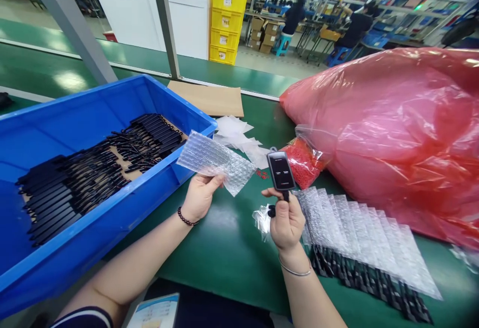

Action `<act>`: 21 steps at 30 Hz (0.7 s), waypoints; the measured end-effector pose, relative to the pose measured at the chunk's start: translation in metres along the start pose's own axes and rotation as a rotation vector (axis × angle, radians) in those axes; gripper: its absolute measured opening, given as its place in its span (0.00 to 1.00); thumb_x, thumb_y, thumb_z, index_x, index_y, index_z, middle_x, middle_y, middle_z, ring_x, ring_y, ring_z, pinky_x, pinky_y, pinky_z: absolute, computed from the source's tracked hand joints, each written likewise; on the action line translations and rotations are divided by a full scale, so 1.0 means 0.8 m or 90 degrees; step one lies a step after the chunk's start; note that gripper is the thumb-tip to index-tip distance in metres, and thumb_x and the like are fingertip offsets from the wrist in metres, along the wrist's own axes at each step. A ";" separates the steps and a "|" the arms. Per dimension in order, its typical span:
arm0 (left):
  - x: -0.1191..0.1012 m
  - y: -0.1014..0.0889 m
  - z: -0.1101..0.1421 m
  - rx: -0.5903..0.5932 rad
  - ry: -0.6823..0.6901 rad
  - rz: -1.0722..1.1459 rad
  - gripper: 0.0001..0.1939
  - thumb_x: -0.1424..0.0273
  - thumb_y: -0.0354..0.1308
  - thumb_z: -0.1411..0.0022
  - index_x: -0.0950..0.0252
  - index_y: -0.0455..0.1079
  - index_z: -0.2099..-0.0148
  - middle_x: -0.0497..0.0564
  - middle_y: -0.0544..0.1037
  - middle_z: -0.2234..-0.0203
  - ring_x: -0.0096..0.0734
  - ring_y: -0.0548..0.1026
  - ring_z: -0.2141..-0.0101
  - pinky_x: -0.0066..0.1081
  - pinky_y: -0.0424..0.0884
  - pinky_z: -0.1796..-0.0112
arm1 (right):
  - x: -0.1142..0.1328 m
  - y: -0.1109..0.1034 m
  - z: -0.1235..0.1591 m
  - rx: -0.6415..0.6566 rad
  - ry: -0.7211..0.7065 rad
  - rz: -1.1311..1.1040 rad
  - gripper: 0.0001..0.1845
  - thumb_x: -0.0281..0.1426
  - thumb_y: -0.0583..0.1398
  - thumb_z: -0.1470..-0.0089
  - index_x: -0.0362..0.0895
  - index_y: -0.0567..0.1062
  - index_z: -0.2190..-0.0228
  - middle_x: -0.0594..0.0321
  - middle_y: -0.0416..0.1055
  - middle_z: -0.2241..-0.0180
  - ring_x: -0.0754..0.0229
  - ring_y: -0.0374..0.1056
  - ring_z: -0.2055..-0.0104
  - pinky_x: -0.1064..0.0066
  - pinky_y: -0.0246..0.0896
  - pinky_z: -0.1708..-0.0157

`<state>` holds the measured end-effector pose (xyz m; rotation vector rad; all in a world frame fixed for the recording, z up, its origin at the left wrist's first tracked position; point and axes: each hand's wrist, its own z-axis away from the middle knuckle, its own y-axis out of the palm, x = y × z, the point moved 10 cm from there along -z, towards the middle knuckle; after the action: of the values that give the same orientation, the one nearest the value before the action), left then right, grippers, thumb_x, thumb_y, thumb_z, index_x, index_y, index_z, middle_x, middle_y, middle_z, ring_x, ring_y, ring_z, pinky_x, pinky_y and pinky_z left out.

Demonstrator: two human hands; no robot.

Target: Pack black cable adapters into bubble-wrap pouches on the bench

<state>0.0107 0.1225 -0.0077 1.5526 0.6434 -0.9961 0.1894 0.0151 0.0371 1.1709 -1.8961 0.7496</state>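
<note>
My left hand (200,196) holds a clear bubble-wrap bag (215,161) by its lower edge, raised over the green table (224,248) beside the blue bin (93,218). My right hand (286,221) grips a small black device (280,170) upright by its lower end, its face with two short marks turned toward me. A bit of thin clear plastic (262,221) is bunched by that hand. The two hands are apart, with the bag to the left of the device.
The blue bin holds rows of black parts (97,168) on cardboard. A row of bubble-wrapped black pieces (359,243) lies at right. A small bag of red bits (303,161) sits against a big red plastic sack (396,133). Loose clear bags (239,136) and cardboard (209,98) lie farther back. People work in the background.
</note>
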 end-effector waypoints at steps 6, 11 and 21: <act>-0.027 -0.005 0.000 -0.032 0.080 0.113 0.10 0.68 0.63 0.43 0.60 0.76 0.58 0.54 0.74 0.60 0.27 0.73 0.60 0.28 0.70 0.56 | -0.005 0.017 0.001 0.111 -0.008 0.034 0.20 0.23 0.50 0.39 0.53 0.69 0.51 0.61 0.66 0.59 0.64 0.65 0.57 0.68 0.61 0.55; -0.052 -0.009 0.001 -0.045 0.184 0.095 0.11 0.66 0.60 0.40 0.53 0.75 0.54 0.52 0.74 0.58 0.28 0.73 0.57 0.31 0.69 0.52 | 0.002 0.053 0.010 0.233 -0.042 0.031 0.16 0.23 0.50 0.40 0.49 0.68 0.54 0.60 0.66 0.62 0.64 0.63 0.60 0.68 0.60 0.61; -0.047 0.002 -0.002 0.004 0.136 0.144 0.07 0.69 0.60 0.40 0.60 0.75 0.58 0.51 0.74 0.59 0.28 0.72 0.56 0.29 0.69 0.52 | -0.026 0.084 0.035 0.365 0.218 -0.293 0.14 0.32 0.49 0.35 0.47 0.73 0.60 0.62 0.66 0.72 0.68 0.61 0.69 0.75 0.54 0.68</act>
<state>-0.0060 0.1279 0.0255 1.7103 0.5963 -0.6696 0.1254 0.0298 -0.0006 1.6263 -1.0916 1.1761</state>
